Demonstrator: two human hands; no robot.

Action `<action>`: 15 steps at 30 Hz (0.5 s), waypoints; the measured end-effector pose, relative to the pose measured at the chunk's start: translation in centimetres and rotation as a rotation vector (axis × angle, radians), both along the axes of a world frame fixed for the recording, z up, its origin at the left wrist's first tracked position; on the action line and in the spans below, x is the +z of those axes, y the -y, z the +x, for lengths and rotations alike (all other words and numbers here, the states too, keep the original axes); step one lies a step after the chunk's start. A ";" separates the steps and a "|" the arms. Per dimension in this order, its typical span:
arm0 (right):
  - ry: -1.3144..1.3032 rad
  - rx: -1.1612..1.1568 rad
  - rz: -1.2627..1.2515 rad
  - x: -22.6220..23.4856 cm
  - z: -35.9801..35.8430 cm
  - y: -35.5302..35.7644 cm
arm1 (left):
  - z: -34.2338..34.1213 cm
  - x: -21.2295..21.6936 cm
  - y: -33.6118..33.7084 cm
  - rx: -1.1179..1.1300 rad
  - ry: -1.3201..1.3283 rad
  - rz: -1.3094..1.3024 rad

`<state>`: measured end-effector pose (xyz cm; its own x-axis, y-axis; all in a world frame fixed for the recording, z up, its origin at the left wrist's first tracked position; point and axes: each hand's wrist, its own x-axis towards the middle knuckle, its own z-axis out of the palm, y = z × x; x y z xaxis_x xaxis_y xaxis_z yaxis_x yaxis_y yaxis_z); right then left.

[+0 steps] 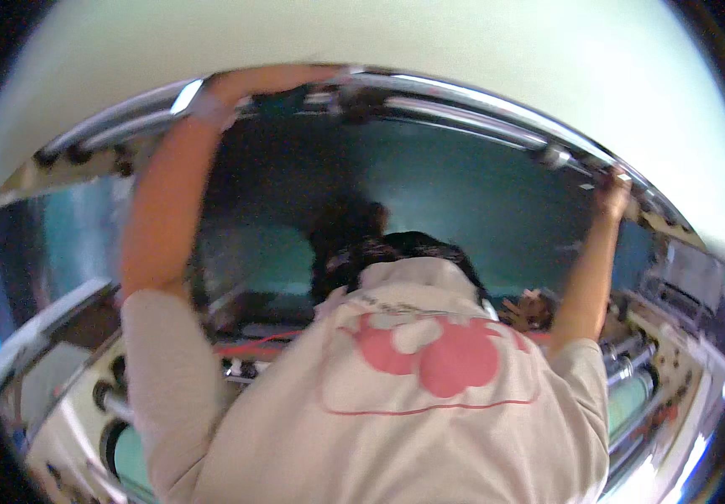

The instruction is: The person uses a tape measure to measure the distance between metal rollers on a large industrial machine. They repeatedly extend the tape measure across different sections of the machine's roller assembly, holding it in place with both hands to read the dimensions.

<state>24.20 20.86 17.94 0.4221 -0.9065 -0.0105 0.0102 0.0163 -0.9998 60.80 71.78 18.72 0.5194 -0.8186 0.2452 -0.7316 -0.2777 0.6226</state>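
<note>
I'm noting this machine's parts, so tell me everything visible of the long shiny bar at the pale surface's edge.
The bar is silvery and smooth-looking, apparently metal, with highlights. It runs crosswise along the lower edge of the pale surface, bowed in this fisheye view. A parallel rod lies below it. The left hand lies over its left half, the right hand at its right part, both apparently touching. Blur hides finer detail.
</note>
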 end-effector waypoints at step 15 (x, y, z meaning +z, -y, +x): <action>0.177 -0.063 0.080 -0.6 1.5 -1.1 | 2.2 0.1 -2.0 0.036 -0.120 0.225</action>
